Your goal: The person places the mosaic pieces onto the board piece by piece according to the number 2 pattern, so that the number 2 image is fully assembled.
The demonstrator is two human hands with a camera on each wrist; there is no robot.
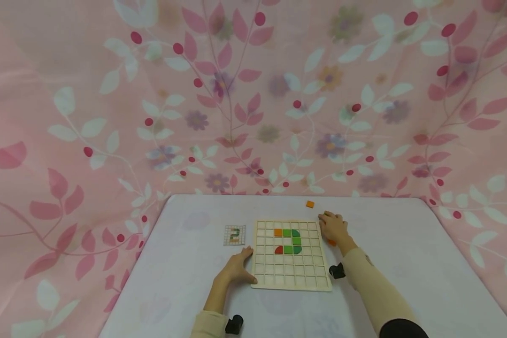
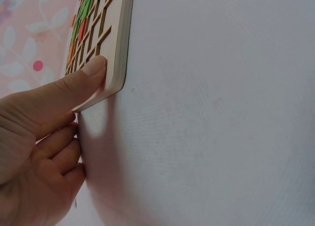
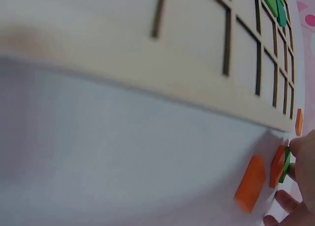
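Observation:
A pale wooden grid board (image 1: 289, 281) lies on the white table. Coloured tiles sit in it: an orange square (image 1: 278, 232), a red quarter-round (image 1: 279, 250), and several green ones, such as a square (image 1: 296, 241). My left hand (image 1: 236, 267) holds the board's left side, its thumb over the near corner, as the left wrist view shows. Beyond the board's right edge, my right hand (image 1: 334, 227) has its fingertips on a green tile (image 3: 284, 165). Touching that tile is an orange tile (image 3: 277, 167), and another orange tile (image 3: 251, 184) lies closer to the wrist camera.
Left of the board lies a small gridded card (image 1: 234, 235) with a coloured figure like a 2. An orange tile (image 1: 310, 204) rests near the table's back edge. Behind the table hangs a pink floral cloth (image 1: 253, 117).

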